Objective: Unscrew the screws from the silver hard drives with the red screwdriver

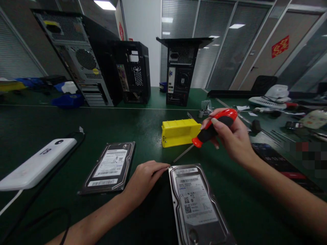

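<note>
My right hand (231, 136) grips a screwdriver (212, 127) by its red and black handle. The shaft slants down to the left, and its tip ends close to the far left corner of a hard drive (198, 200). At that same corner are the fingertips of my left hand (146, 178), thumb and forefinger pinched together; what they hold, if anything, is too small to make out. The drive lies label up in front of me. Just beyond the screwdriver shaft stands a yellow plastic bin (180, 134), partly behind my right hand.
A second hard drive (109, 166) lies left of my left hand. Further left are a white power bank (38, 166) and a black cable (48, 177). Computer cases (94, 58) stand at the back. To the right lies a phone (281, 163), with loose tools (277, 136) beyond it.
</note>
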Demonstrator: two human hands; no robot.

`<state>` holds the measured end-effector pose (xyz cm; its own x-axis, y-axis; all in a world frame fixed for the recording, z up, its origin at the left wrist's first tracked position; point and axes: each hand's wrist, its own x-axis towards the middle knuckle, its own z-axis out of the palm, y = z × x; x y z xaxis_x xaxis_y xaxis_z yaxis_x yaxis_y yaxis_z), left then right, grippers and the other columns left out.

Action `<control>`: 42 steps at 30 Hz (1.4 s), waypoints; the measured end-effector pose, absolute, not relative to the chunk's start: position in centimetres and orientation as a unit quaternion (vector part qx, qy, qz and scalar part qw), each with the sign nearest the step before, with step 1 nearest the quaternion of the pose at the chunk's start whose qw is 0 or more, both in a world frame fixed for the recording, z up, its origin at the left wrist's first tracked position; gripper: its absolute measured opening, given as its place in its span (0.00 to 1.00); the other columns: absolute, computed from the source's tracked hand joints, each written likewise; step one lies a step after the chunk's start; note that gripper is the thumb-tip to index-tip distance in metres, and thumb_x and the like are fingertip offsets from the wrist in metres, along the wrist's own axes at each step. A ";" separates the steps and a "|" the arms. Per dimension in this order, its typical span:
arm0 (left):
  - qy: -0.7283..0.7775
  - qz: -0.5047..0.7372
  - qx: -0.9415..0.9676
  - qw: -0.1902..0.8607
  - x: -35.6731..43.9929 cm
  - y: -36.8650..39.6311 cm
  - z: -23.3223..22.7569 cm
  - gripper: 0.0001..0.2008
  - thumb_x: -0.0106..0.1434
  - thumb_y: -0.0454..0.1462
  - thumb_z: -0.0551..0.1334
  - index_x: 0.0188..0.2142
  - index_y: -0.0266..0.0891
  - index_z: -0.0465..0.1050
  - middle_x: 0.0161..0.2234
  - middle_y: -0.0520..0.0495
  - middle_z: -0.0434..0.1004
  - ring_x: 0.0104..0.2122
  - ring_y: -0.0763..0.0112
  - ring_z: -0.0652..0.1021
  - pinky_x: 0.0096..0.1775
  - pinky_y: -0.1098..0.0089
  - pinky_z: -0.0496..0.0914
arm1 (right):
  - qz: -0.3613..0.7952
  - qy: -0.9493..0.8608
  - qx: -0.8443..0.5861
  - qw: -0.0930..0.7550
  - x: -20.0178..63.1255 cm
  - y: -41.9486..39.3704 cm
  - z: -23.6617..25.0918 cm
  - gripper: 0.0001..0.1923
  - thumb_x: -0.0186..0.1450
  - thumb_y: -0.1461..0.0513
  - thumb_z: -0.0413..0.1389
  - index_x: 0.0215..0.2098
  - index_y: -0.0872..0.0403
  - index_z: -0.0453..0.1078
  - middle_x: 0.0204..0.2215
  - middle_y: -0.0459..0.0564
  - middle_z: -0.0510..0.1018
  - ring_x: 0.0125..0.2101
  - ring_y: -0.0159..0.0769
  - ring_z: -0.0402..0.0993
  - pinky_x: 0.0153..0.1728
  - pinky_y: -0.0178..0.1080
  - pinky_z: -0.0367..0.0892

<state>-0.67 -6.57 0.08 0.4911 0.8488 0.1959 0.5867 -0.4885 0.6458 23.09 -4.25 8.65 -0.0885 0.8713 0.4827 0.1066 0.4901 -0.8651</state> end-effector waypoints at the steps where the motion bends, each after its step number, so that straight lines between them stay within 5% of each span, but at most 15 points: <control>1: 0.436 0.257 0.824 0.255 -0.7 -6.6 0.1 0.12 0.65 0.34 0.55 0.43 0.42 0.75 0.38 0.50 0.79 0.37 0.68 0.77 0.40 0.68 0.69 | 0.341 -0.655 -0.370 0.564 23.1 -4.2 8.6 0.13 0.61 0.54 0.54 0.40 0.51 0.61 0.30 0.46 0.71 0.20 0.26 0.65 0.11 0.27 0.59; 42: 0.399 0.282 0.843 0.224 -0.9 -6.5 -0.3 0.11 0.65 0.34 0.55 0.43 0.42 0.74 0.38 0.50 0.79 0.35 0.69 0.76 0.37 0.69 0.70 | 0.347 -0.653 -0.373 0.561 23.0 -4.4 8.8 0.12 0.60 0.56 0.55 0.40 0.51 0.62 0.29 0.45 0.71 0.18 0.25 0.65 0.10 0.27 0.59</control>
<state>-0.86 -6.51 -0.33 0.5235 0.7989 0.2961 0.5460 -0.5814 0.6032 22.96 -4.43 8.78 -0.0928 0.8758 0.4737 0.0983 0.4814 -0.8709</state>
